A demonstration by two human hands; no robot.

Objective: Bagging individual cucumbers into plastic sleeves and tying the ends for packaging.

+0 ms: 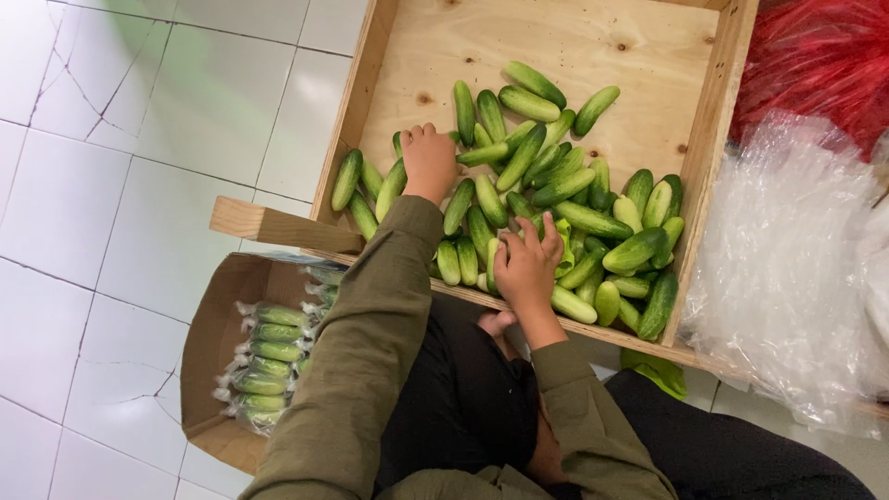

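L hand [429, 159] & R hand [528, 264] resting on loose cucumbers [556, 190] in wooden crate [713, 139]. Cardboard box [208, 343] w/ wrapped cucumbers [264, 356] lower left; clear plastic bags [787, 268] at right.

Down at lower left, a brown cardboard box [211, 343] sits open on the floor, with cucumbers wrapped in clear film [264, 356] stacked in a neat column inside. White floor tiles [111, 185] fill the left side of the frame, several showing hairline cracks. Over at right, crumpled clear plastic sheeting [787, 268] lies heaped, and red netting [820, 56] bunches in the upper right corner.
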